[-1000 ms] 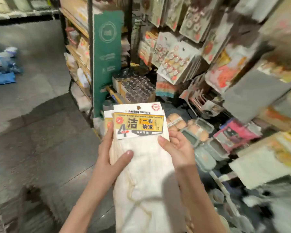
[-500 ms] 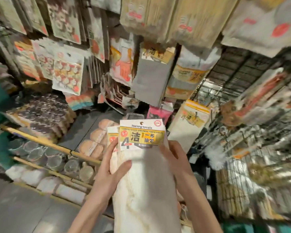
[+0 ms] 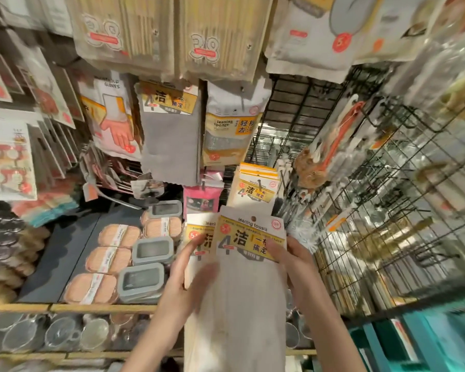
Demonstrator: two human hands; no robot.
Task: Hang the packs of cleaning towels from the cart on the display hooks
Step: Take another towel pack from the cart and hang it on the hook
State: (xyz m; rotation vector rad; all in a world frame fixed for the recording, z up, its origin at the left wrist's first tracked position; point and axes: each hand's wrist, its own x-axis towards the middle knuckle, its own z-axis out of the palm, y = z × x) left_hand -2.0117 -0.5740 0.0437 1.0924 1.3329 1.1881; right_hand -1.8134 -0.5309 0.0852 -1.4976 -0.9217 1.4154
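Over on your far left there are carded hook packs [image 3: 7, 159] hanging in rows, and below them the shelf [image 3: 62, 253] is carrying banded sponge packs [image 3: 110, 257] and a few grey-lidded containers [image 3: 148, 251]. Clear cups [image 3: 62, 335] are sitting on the tier under that.

Your left hand [image 3: 184, 288] is blurry but it looks like it's pinching the rear cleaning towel pack [image 3: 199, 232], thumb across the front and fingers up by the label. Your right hand [image 3: 293, 261] is gripping the front cleaning towel pack [image 3: 249, 269] at the right edge of its yellow header card. So the hands are sitting apart, one on each side of the two overlapping packs, right in front of the display.

Crowding things above: household gloves [image 3: 110, 116], a grey cloth pack [image 3: 172, 135], and a cleaning sponge pack [image 3: 231, 130]. Just above your packs, matching towel packs [image 3: 257, 187] are already hanging, with a pink pack [image 3: 202, 197] beside them.

To your right, a black wire grid [image 3: 387, 210] is holding brushes [image 3: 330, 146], mostly too smeared to make out.
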